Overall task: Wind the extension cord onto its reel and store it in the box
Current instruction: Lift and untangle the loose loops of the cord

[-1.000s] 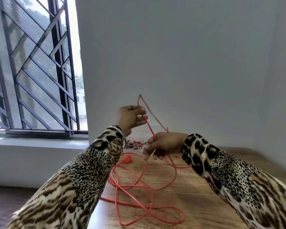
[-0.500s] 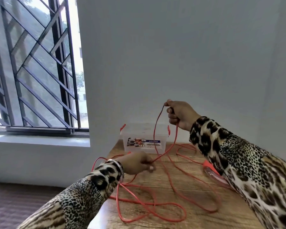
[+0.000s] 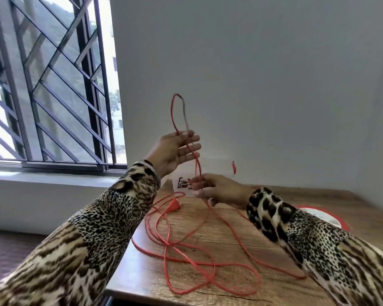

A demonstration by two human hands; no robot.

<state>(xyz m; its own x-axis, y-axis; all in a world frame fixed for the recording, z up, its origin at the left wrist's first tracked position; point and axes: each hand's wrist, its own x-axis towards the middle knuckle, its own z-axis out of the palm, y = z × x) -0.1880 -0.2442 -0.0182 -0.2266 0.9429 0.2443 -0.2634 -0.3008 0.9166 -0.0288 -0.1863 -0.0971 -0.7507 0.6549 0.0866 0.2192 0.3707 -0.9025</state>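
Note:
A long red extension cord (image 3: pixel 186 257) lies in loose loops on the wooden table (image 3: pixel 241 290), its red plug (image 3: pixel 174 206) near the far left. My left hand (image 3: pixel 175 151) is raised, thumb pinching the cord, and a narrow loop stands up above it. From there the cord runs down to my right hand (image 3: pixel 217 188), which grips it just above the table. A clear plastic box (image 3: pixel 215 171) with red clips stands against the wall, partly hidden behind my hands. No reel shows.
The box's lid (image 3: pixel 318 215), clear with a red rim, lies on the table at the right, partly under my right sleeve. A barred window (image 3: pixel 51 85) and its sill are at the left. White walls enclose the table's far corner.
My left hand rose from the table to hold a loop high. My right hand came down from near the wall to grip the cord low in front of the box.

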